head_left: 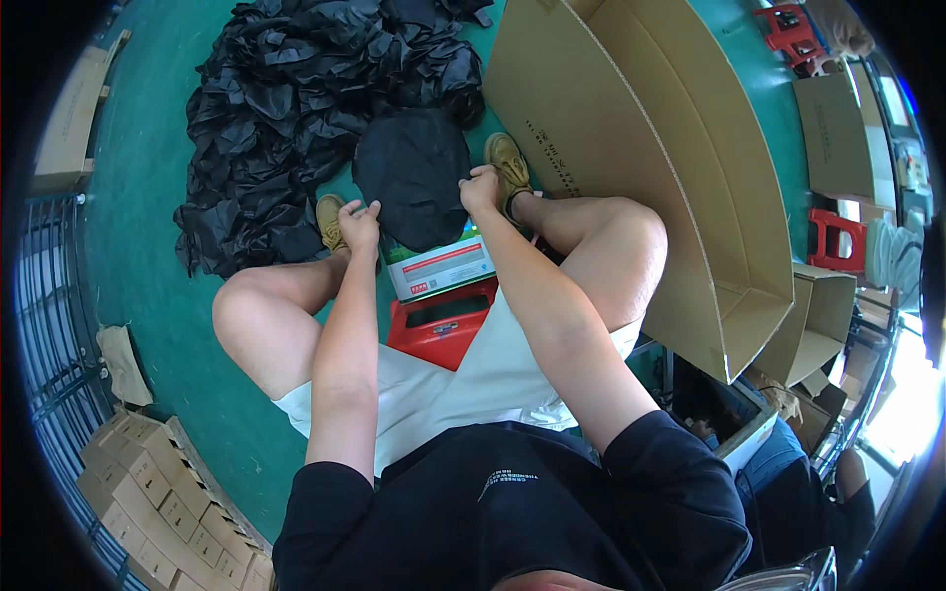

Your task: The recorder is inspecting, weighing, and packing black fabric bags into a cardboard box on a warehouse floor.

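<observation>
Fingers of our right hand (480, 190) are curled together, pinching the right edge of a black cloth (412, 177). Our left hand (360, 225) is at the cloth's left edge, its thumb and fingers partly apart; we cannot tell whether they grip it. The cloth is spread between our hands, rounded at the top, and its lower end overlaps a white and green box (440, 273) with a red stripe. Just below the box, between our knees, we see a red stool (429, 343). Our tan shoes (509, 163) are on either side of the cloth. Beyond it, a big heap of black fabric (296, 98) covers the green floor (148, 236). To our right we have a tall cardboard box (591, 98) lying near our knee; farther off, at lower left, brown cartons (148, 483) are stacked.
</observation>
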`<state>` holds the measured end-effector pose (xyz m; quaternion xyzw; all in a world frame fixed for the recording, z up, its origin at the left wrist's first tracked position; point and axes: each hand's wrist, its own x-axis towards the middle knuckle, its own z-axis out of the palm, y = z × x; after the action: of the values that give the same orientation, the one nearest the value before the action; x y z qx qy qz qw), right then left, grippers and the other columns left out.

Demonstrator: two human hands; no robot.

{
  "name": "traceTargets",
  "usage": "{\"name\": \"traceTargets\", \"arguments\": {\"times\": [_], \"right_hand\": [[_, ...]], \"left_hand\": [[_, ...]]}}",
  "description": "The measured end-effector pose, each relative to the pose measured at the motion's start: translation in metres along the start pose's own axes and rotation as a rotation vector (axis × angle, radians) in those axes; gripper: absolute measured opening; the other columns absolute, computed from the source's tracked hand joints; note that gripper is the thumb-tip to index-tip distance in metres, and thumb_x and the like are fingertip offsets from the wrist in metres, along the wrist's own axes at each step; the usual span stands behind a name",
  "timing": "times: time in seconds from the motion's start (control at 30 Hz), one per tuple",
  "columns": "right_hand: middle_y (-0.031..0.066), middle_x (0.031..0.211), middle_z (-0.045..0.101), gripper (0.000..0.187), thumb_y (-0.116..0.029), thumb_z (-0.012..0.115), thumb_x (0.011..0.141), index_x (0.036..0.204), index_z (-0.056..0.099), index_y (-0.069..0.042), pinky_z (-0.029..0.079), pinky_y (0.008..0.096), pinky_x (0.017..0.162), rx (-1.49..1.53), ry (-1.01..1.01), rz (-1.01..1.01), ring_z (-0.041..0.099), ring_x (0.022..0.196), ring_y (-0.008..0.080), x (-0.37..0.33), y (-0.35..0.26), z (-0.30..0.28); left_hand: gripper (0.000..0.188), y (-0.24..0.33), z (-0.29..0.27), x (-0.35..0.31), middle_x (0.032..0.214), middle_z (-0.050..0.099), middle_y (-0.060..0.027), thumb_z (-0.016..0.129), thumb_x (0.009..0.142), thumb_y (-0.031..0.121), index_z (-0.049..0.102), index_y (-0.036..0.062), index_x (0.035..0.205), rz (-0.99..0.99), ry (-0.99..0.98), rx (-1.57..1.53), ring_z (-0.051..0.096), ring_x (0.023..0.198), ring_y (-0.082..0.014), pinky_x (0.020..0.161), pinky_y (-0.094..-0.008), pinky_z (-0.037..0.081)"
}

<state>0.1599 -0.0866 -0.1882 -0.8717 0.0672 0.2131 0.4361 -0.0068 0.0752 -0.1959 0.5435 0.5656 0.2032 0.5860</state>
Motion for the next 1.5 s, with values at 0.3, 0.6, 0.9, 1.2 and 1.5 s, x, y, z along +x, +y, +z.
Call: {"name": "traceTargets", "arguments": {"times": [0.3, 0.6, 0.9, 1.2, 1.5], "right_hand": [[0.0206, 0.119, 0.064, 0.029, -0.007, 0.062, 0.086, 0.115, 0.061, -0.006, 0.051, 0.0452, 0.094, -0.315, -0.142, 0.123, 0.061, 0.114, 0.0385, -0.013, -0.017, -0.019], [0.0179, 0.120, 0.067, 0.036, -0.021, 0.068, 0.085, 0.118, 0.067, -0.006, 0.053, 0.0433, 0.093, -0.827, -0.484, -0.262, 0.064, 0.113, 0.0347, -0.047, -0.086, -0.047], [0.0172, 0.097, 0.070, 0.031, -0.032, 0.071, 0.083, 0.097, 0.067, -0.005, 0.053, 0.0455, 0.082, -0.824, -0.727, -0.959, 0.067, 0.097, 0.0360, -0.053, -0.180, -0.105], [0.0190, 0.101, 0.069, 0.039, -0.034, 0.071, 0.085, 0.108, 0.064, -0.003, 0.050, 0.0444, 0.084, -0.931, -0.779, -0.815, 0.065, 0.099, 0.0367, -0.011, -0.203, -0.132], [0.0194, 0.109, 0.069, 0.042, -0.032, 0.069, 0.085, 0.113, 0.064, -0.001, 0.052, 0.0440, 0.090, -0.767, -0.766, -0.926, 0.065, 0.105, 0.0370, -0.031, -0.240, -0.115]], "left_hand": [[0.043, -0.022, -0.008, 0.001, 0.095, 0.071, -0.0145, 0.081, 0.079, 0.014, 0.056, -0.0004, 0.110, 0.002, 0.040, 0.207, 0.066, 0.086, -0.0225, 0.082, -0.0336, 0.051], [0.053, 0.014, -0.006, -0.043, 0.104, 0.064, -0.0171, 0.082, 0.075, 0.015, 0.052, 0.0004, 0.117, 0.193, 0.054, 0.550, 0.063, 0.099, -0.0321, 0.090, -0.0398, 0.049], [0.060, 0.077, 0.001, -0.077, 0.127, 0.050, -0.0183, 0.081, 0.074, 0.018, 0.049, 0.0056, 0.124, 0.593, -0.003, 0.873, 0.051, 0.119, -0.0384, 0.099, -0.0471, 0.043], [0.048, 0.231, -0.074, 0.043, 0.109, 0.067, -0.0192, 0.074, 0.082, 0.033, 0.060, 0.0027, 0.117, 0.736, -0.406, 1.036, 0.065, 0.105, -0.0343, 0.091, -0.0413, 0.051], [0.032, 0.207, -0.114, 0.139, 0.087, 0.068, -0.0049, 0.073, 0.089, 0.028, 0.066, 0.0037, 0.109, 0.095, -0.700, 0.988, 0.062, 0.074, -0.0139, 0.068, -0.0282, 0.051]]}}
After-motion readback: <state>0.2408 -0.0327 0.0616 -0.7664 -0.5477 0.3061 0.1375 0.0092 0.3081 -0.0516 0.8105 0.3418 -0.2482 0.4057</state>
